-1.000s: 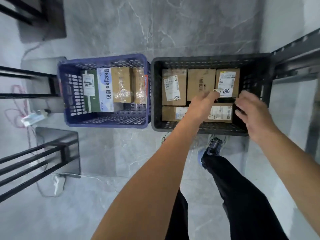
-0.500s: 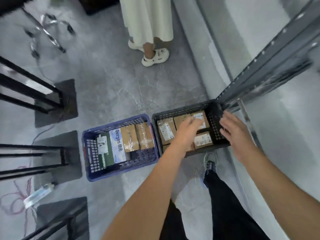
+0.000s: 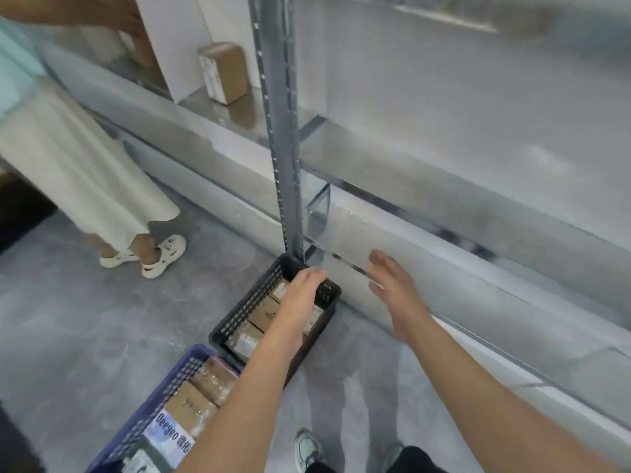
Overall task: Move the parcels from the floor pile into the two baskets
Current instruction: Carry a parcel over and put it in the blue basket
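L hand (image 3: 302, 291) reaches out over the black basket (image 3: 235, 315), back of hand up, fingertips at the basket's far rim. Can't tell whether the fingers hook that rim or just hover there. R hand (image 3: 392, 285) is in the air to the right of that basket, in front of the rack's low shelf, fingers straight and spread, holding nothing. Black basket sits on the grey floor (image 3: 85, 319), its far corner right at the foot of the rack post (image 3: 285, 148). Inside it are brown cardboard parcels (image 3: 264, 314) w/ white labels, packed side by side and partly hidden by the L forearm. Blue basket (image 3: 160, 397) is just beside the black one on the near side, the two ends about touching. It holds more brown boxes (image 3: 191, 404) w/ shiny clear tape, plus a white pack (image 3: 170, 435) printed "Deeyeo" toward the near end. Higher up on a rack shelf, one more cardboard box (image 3: 223, 71) stands upright w/ a label on its side. At left a 2nd person in a pale skirt (image 3: 78, 172) and white clogs (image 3: 153, 256) stands by the rack. Along the bottom edge are the wearer's shoe (image 3: 307, 448) and dark trouser leg (image 3: 420, 462). View is somewhat blurred, esp. top right.
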The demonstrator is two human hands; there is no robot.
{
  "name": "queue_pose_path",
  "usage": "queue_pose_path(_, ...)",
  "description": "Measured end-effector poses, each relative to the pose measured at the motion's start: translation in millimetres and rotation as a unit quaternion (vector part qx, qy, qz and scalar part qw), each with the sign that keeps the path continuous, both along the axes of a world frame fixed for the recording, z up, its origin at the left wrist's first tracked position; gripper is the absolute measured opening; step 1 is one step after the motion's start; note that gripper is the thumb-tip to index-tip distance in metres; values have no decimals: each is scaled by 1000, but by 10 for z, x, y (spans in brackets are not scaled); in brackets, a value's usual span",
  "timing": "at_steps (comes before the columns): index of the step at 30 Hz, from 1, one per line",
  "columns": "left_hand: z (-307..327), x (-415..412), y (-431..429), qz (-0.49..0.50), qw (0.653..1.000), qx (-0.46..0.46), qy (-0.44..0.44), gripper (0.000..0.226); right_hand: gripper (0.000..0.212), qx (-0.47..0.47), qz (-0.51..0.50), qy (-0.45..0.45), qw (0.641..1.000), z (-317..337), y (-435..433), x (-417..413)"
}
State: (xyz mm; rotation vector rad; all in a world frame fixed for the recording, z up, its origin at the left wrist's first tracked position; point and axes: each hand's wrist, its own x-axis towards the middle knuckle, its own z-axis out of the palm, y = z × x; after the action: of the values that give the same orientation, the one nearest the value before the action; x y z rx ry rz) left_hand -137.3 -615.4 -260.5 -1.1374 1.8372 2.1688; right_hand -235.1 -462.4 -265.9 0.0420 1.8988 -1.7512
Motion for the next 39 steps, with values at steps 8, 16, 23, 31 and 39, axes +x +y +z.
queue_pose_path(8, 343, -395, 1434, -121, 992, -6, 36, 39, 51, -26, -143, 36, 989, 309, 1640, 88)
queue_pose_path(16, 590, -574, 3220, -283, 957, -23, 54, 12, 54, -22, -302, 46, 952, 487, 3470, 548)
queue_pose_path(23, 636, -487, 4456, -455, 888, -13, 64, 22, 59, 3, -446, 55, 894, 556, 4506, 1209)
queue_pose_path(31, 516, -124, 5383, -614, 788, 4, 48, 29, 57, -10, -602, 35, 798, 468, 5029, 2084)
queue_pose_path(39, 319, 236, 5751, -718, 695, 14, 37, 40, 59, -11, -706, 1, 708, 334, 4963, 2762)
